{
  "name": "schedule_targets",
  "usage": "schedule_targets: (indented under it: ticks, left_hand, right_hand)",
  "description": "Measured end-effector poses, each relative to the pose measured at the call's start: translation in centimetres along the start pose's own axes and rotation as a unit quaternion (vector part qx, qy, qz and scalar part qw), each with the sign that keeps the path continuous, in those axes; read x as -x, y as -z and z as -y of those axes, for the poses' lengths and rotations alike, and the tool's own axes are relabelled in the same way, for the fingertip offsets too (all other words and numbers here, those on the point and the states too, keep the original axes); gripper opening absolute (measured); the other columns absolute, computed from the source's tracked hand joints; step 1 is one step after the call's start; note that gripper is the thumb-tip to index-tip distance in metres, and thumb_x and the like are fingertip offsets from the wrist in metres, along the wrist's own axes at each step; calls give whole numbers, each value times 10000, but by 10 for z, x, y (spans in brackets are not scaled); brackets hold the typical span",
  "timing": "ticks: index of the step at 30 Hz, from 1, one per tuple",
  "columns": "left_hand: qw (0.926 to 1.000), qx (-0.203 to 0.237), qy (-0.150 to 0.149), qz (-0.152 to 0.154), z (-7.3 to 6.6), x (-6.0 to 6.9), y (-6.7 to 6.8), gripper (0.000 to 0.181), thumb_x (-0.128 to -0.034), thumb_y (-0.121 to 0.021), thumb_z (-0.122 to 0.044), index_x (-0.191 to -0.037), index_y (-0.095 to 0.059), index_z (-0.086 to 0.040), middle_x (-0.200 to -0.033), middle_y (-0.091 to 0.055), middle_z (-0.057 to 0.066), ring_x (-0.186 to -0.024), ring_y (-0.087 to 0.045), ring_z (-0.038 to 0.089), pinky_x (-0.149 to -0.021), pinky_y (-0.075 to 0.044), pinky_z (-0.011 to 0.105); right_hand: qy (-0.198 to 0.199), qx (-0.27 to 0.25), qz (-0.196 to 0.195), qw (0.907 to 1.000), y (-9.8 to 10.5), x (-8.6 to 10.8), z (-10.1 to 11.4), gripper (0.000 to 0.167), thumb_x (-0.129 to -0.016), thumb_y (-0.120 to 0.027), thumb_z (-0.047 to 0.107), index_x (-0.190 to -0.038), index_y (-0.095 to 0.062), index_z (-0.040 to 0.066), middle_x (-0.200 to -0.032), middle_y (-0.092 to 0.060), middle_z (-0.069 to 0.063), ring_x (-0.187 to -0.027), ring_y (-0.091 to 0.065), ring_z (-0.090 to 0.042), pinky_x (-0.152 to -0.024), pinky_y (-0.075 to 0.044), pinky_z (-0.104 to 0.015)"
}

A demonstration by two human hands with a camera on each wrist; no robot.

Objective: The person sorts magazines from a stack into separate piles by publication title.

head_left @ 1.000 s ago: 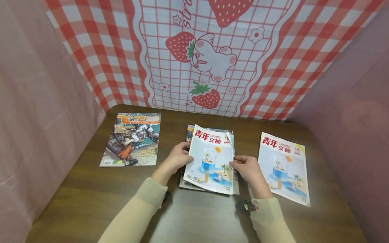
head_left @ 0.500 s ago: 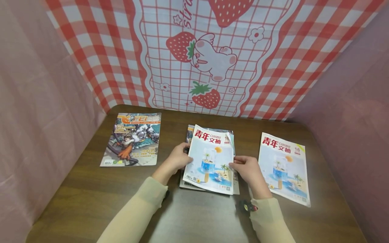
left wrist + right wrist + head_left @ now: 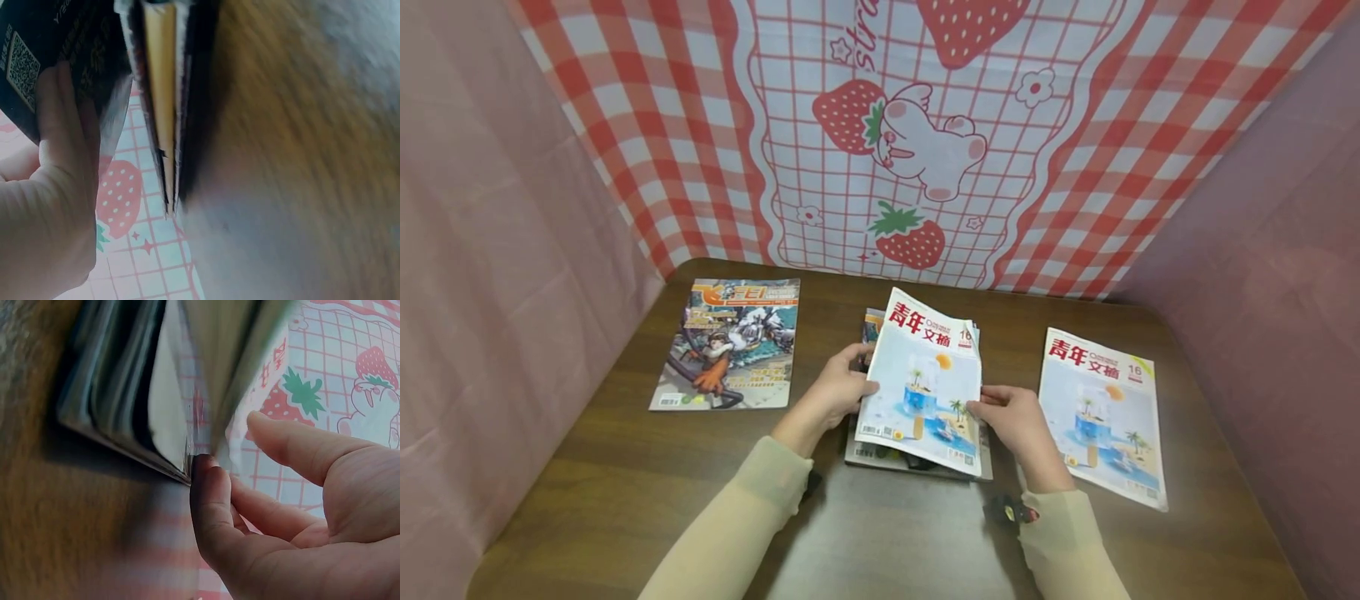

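Note:
A white magazine (image 3: 917, 379) with red lettering and a beach picture is raised and slightly tilted over a small stack of magazines (image 3: 871, 454). My left hand (image 3: 835, 387) grips its left edge, thumb on the cover. At the right edge, my right hand (image 3: 1018, 421) pinches it between thumb and fingers. In the left wrist view, the fingers of my left hand (image 3: 62, 169) lie against a dark back cover with a QR code (image 3: 24, 69). The right wrist view has my right hand (image 3: 275, 500) at the lifted pages, beside the stack's layered edges (image 3: 119, 381).
To the left lies a magazine with an armoured-figure cover (image 3: 730, 346). Another white beach-picture magazine (image 3: 1101, 417) lies to the right, close to my right forearm. The brown wooden table (image 3: 880, 533) meets a red-checked strawberry cloth (image 3: 692, 150) at the back.
Both hands have raised the white magazine off the stack and shifted it slightly away from me, uncovering more of the stack's front edge. The two side magazines have stayed put.

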State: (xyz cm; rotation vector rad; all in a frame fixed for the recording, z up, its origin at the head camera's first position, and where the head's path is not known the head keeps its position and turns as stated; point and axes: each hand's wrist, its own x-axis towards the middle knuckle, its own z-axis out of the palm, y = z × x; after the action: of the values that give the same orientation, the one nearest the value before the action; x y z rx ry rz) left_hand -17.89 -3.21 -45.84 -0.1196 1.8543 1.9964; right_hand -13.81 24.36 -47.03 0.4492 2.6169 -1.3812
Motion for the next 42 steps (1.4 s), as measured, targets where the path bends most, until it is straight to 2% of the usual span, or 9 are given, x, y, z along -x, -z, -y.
schedule_targets:
  ticks: [4, 11, 18, 22, 29, 35, 42]
  left_hand:
    - [9997, 221, -33, 88, -3, 2, -1, 672, -924, -551, 179, -1516, -430, -115, -1073, -666, 270, -871, -699, 321, -710, -607, 435]
    - [9992, 341, 40, 196, -4, 2, -5, 667, -947, -553, 160, -1534, -406, -121, -1094, -675, 256, -881, -703, 310, -707, -604, 413]
    - [9974, 626, 45, 341, -3, 1, -11, 664, -978, -545, 130, -1559, -375, -142, -1163, -651, 266, -955, -696, 334, -764, -601, 444]
    - [9968, 678, 9, 423, -3, -1, -17, 668, -980, -555, 123, -1562, -372, -149, -1163, -650, 266, -956, -696, 338, -753, -603, 443]
    - [9979, 449, -193, 423, -3, -8, -29, 678, -963, -578, 131, -1561, -394, -129, -1125, -675, 254, -908, -709, 328, -726, -610, 417]
    - [9973, 328, -320, 567, -6, -11, -39, 675, -973, -578, 116, -1573, -383, -126, -1169, -666, 270, -939, -707, 340, -736, -610, 422]
    - [9968, -117, -542, 579, -10, -11, -54, 669, -966, -604, 102, -1566, -402, -115, -1123, -697, 246, -854, -715, 299, -571, -547, 273]
  right_hand:
    - [36, -67, 29, 10000, 1, 1, -3, 542, -950, -737, 276, -1345, -604, -70, -1217, -674, -217, -1116, -625, -319, -947, -508, -494]
    - [128, -405, -53, 9991, 6, 3, -7, 551, -956, -738, 253, -1385, -579, -55, -1237, -659, -208, -1099, -617, -292, -922, -533, -436]
    - [427, -869, -279, 9949, 17, 6, -12, 561, -962, -737, 270, -1407, -572, -29, -1254, -649, -199, -1093, -624, -268, -860, -545, -297]
    - [582, -1097, -429, 9913, 23, 9, -16, 553, -966, -733, 273, -1408, -575, -21, -1267, -643, -211, -1094, -628, -254, -824, -534, -214]
    - [629, -1371, -675, 9862, 33, 12, -20, 574, -957, -746, 263, -1424, -561, -14, -1291, -632, -221, -1111, -635, -226, -812, -532, -168]
    - [621, -1254, -867, 9864, 43, 15, -25, 603, -946, -756, 303, -1440, -558, 19, -1285, -641, -195, -1068, -649, -184, -794, -538, -167]
    - [570, -1156, -1090, 9856, 55, 21, -29, 558, -948, -754, 283, -1421, -586, 37, -1287, -647, -183, -1023, -662, -134, -783, -541, -165]
